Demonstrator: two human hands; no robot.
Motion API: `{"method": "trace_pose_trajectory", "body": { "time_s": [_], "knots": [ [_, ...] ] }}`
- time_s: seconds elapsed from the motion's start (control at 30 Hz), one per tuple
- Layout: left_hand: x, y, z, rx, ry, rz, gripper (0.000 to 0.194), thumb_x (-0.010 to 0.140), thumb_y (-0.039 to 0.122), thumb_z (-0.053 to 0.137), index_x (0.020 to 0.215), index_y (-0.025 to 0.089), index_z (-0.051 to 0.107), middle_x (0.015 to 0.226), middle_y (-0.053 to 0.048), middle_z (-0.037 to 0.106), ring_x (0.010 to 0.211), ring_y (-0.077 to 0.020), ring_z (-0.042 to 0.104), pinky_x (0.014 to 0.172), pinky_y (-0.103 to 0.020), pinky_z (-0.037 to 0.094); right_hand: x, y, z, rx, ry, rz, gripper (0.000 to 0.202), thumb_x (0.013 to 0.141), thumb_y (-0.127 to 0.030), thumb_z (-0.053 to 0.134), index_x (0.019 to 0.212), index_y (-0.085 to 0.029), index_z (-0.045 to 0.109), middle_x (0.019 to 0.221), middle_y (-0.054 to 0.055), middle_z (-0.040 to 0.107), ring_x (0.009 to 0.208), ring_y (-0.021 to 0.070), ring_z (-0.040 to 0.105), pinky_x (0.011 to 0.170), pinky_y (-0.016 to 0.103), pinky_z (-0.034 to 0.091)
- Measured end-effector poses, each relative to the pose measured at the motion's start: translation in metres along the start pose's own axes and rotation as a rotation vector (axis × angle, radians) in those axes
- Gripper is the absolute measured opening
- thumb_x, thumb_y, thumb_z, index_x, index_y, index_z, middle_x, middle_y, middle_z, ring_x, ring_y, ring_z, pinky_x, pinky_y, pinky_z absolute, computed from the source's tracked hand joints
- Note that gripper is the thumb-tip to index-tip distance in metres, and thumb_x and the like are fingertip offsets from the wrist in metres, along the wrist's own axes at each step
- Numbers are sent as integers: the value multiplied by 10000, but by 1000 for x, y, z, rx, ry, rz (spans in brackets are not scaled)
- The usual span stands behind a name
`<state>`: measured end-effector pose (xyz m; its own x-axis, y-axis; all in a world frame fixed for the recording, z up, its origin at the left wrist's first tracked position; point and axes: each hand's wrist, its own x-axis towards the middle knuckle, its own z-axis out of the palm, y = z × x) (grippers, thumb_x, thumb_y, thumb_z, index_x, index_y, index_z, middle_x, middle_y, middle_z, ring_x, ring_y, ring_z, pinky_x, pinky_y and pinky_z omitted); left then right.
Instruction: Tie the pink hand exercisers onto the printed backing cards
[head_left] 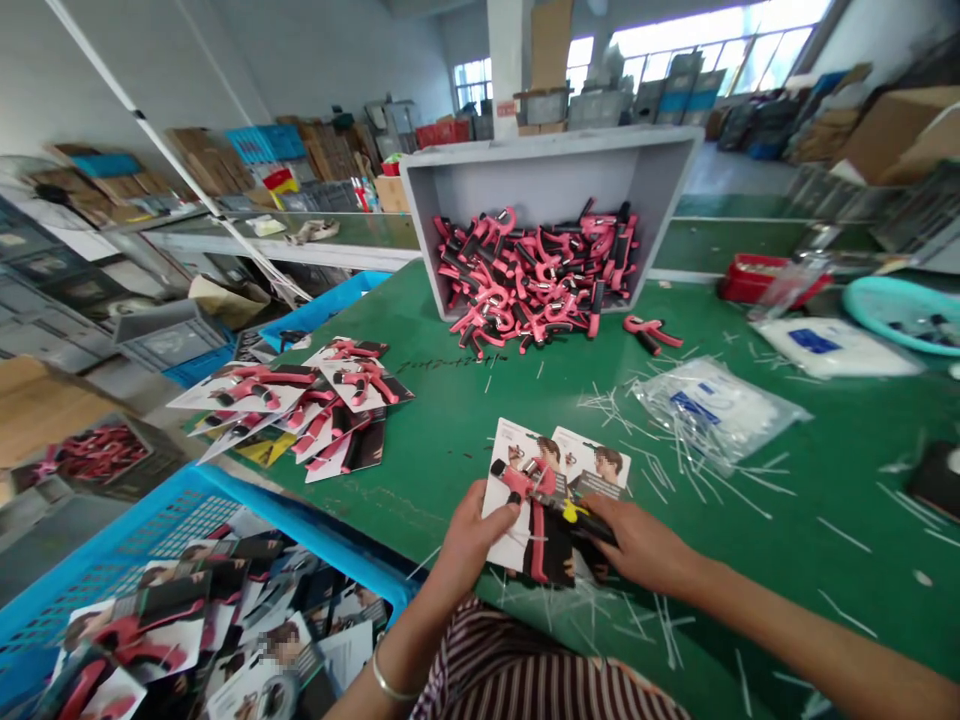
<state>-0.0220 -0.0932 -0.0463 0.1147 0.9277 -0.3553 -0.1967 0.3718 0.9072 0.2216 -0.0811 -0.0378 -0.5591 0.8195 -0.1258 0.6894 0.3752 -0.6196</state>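
At the lower left, a blue basket [307, 528] is holding loosely piled cards bearing pink-and-black grips. Just beyond it, a pile of carded grips [311, 405] is lying on the green counter [435, 440]. Near the front edge, the left hand [472, 535] is pinching the left side of a card [499, 530] between thumb and fingers; a hand grip [538, 540] is lying along this card. Behind, a gray crate [551, 150] is resting with its opening toward the viewer, a heap of loose grips [536, 270] filling its mouth. A second card [600, 485] is lying just right of the first, partly covered. The right hand [645, 545] is wrapping its fingers around dark-handled cutters [592, 525], whose tip is pointing at the carded grip; contact there cannot be told. Farther right, a single grip [651, 335], scattered white strips [739, 490], a clear bag [712, 405], a red box [757, 280] and a turquoise basin [892, 290] are occupying the counter.
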Motion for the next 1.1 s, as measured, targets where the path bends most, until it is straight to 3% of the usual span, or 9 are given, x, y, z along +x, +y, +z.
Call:
{"method": "trace_pose_trajectory", "body": {
  "time_s": [0.13,0.23,0.37,0.43,0.63,0.77,0.9,1.1],
  "knots": [
    [9,1,0,-141,41,58,319,783,341,679,1018,147,583,734,1,656,495,-109,577,488,-226,489,-23,-33,0,410,-302,-73,275,915,-429,540,1000,-195,657,896,50,663,813,193,594,768,322,474],
    [13,7,5,-247,132,173,339,800,336,679,1073,156,592,894,-34,693,630,-120,628,606,-236,511,-37,-48,10,778,-521,-5,359,891,-484,570,1088,-196,653,858,41,662,865,201,608,804,335,475],
    [9,15,13,-320,75,229,351,834,302,650,1150,165,586,1072,-73,688,785,-153,656,708,-256,509,-38,-43,32,1409,-647,158,566,825,-492,634,1272,-153,562,974,100,669,945,227,643,827,348,485],
    [4,17,17,-345,37,227,334,838,280,643,1145,159,593,1089,-78,687,821,-162,659,761,-269,503,-33,-39,39,1591,-689,176,611,789,-483,665,1277,-131,557,1008,129,673,909,223,660,793,331,493],
    [-4,19,26,-396,-24,212,321,848,250,624,1156,166,591,1093,-75,691,863,-184,663,780,-281,491,-21,-41,41,1768,-786,113,620,855,-492,564,1344,-117,491,1109,216,668,843,248,691,736,348,500],
    [-3,19,26,-400,-21,209,333,851,241,616,1174,164,583,1111,-76,684,844,-163,653,791,-276,486,-19,-38,47,1824,-796,119,575,871,-468,562,1306,-94,522,929,152,692,698,199,681,639,293,495],
    [-2,22,26,-378,-11,204,354,832,281,638,1163,167,582,1092,-74,687,863,-179,658,767,-275,494,-18,-34,55,1967,-809,111,484,888,-403,550,1212,-44,580,724,51,600,523,130,594,490,232,439],
    [-2,24,25,-273,40,230,390,818,338,632,1173,189,571,1148,-68,675,1006,-226,651,837,-298,499,-16,-39,67,2110,-856,13,427,905,-435,515,1150,-102,619,657,-11,494,481,103,465,406,216,406]
  ]
}}
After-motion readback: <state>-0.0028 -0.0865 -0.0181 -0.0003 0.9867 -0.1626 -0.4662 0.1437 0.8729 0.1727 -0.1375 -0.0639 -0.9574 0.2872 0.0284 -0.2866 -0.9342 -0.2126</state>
